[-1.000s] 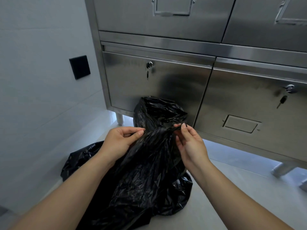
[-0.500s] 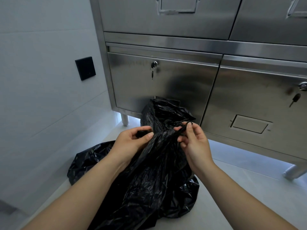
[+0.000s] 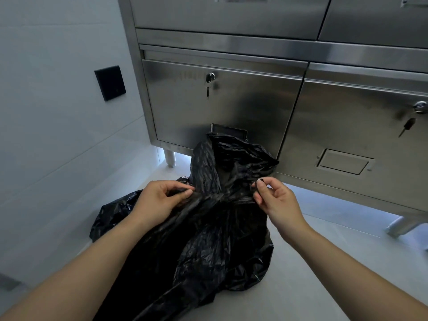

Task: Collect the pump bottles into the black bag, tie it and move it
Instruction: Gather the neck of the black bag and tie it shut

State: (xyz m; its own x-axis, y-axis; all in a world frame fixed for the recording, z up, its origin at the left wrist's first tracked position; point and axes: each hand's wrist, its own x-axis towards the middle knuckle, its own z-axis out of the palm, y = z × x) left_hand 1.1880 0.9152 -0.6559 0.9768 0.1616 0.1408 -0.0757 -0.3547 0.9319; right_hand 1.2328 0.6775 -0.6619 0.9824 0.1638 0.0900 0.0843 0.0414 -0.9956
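Bag of black plastic at lower centre of the frame, slumped on pale floor just in front of steel cabinet, upper part bunched and standing up against the left-hand door. Contents hidden by the opaque plastic; lower end cut off by the bottom edge. Left hand at centre left, fingers and thumb curled round a twisted strand of the bag's neck, fingertips partly lost in the folds. Right hand at centre right, thumb and forefinger pinching the opposite strand, other fingers loosely curled. Strands meeting between the two hands; knotted or merely crossed, impossible to tell in the dark creases. More black plastic at lower left behind the left forearm, touching the bag; same bag or another, unclear. Recessed handle of the door half covered by the bag's top. Key hanging from a lock at upper centre, second key near the right edge. Black plate on the wall at upper left, markings too small to read. Upper drawers cut off by the top edge, forearms by the bottom corners.
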